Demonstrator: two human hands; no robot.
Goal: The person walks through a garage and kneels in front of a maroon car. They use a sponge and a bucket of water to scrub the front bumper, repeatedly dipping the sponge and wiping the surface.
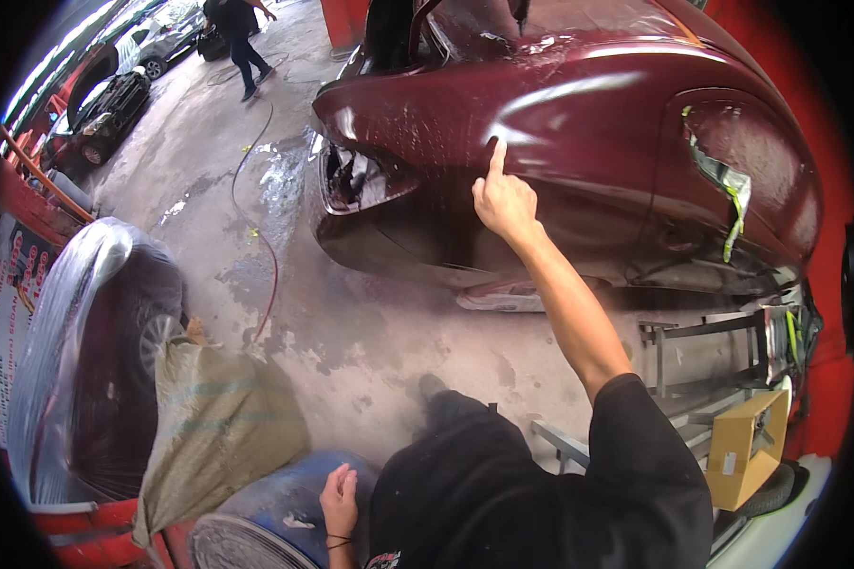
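Observation:
A dark red, glossy car body (588, 171) fills the upper right, with wet-looking streaks on its panel. My right hand (507, 201) reaches up to it, index finger stretched out and the other fingers curled in. The fingertip is at a small dark spot (492, 141) on the panel; whether it touches cannot be made out. Nothing shows in that hand. To the left of the finger is an empty lamp opening (361, 182). My left hand (339, 498) hangs low near a blue drum (285, 488), fingers loosely bent, with nothing seen in it.
A plastic-wrapped dark red car part (114, 351) and a beige cloth (218, 408) stand at left. A hose (266, 242) crosses the floor. Metal stands (702, 332) and a cardboard box (745, 446) are at right. A person (242, 43) walks at the back near parked cars.

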